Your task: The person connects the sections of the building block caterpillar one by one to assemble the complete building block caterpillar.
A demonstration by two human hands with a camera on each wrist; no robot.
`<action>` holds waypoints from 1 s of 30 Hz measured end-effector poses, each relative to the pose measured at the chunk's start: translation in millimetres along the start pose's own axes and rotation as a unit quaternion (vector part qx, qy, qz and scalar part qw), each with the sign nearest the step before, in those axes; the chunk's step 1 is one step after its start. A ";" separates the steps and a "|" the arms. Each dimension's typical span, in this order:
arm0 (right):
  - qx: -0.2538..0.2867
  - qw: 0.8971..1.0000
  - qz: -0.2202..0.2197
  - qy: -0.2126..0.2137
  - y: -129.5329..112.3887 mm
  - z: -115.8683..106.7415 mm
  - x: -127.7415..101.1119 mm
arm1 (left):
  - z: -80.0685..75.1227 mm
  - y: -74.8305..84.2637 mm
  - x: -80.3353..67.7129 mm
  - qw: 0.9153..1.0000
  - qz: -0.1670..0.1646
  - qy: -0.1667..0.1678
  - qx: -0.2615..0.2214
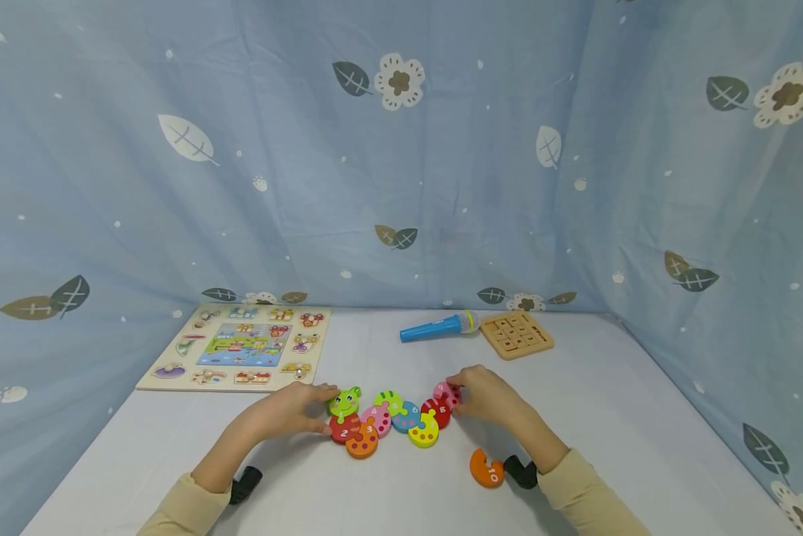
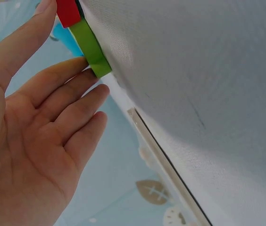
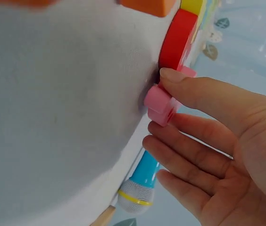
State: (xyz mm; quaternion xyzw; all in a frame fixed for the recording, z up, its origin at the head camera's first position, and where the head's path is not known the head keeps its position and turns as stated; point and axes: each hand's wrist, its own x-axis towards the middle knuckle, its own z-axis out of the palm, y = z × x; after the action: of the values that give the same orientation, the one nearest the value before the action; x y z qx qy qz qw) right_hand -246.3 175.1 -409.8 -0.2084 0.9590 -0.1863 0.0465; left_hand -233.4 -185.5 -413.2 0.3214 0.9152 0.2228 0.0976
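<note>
While hands point(image 1: 388, 406) flank it, caterpillar puzzle point(image 1: 391, 420) runs left-right, green head point(image 1: 344, 403) leftward; right pinches pink piece point(image 1: 445, 392)

Even, soft, bright light throughout — shadows under the hands are faint on the white worktop point(image 1: 388, 491). The head view bows at its edges. Both wrist views are tilted and close — nearest skin and far backdrop slightly soft, no glare.

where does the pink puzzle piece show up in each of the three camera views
Head: pink piece at the right end of the numbered caterpillar chain, under the right hand.
Left wrist: not in view.
Right wrist: pink piece at centre, pinched by thumb and fingers, beside the red piece.
Shared landmark: the blue toy microphone, head and right wrist views.
</note>
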 end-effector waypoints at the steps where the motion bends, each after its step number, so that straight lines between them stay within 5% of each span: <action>1: -0.001 1.000 -0.002 0.000 -0.8 -0.4 0.0 | -0.1 0.3 0.0 1.000 0.000 0.000 -0.001; 30: -0.035 0.999 0.003 -0.027 -7.0 -1.6 3.3 | 0.0 -0.2 0.1 1.000 -0.002 -0.002 -0.006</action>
State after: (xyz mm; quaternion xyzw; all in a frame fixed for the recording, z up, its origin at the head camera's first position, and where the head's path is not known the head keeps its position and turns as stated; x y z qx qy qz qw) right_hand -246.9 168.4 -405.7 -0.2120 0.9639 -0.1471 0.0656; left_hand -233.6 -185.6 -413.3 0.3197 0.9141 0.2275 0.1018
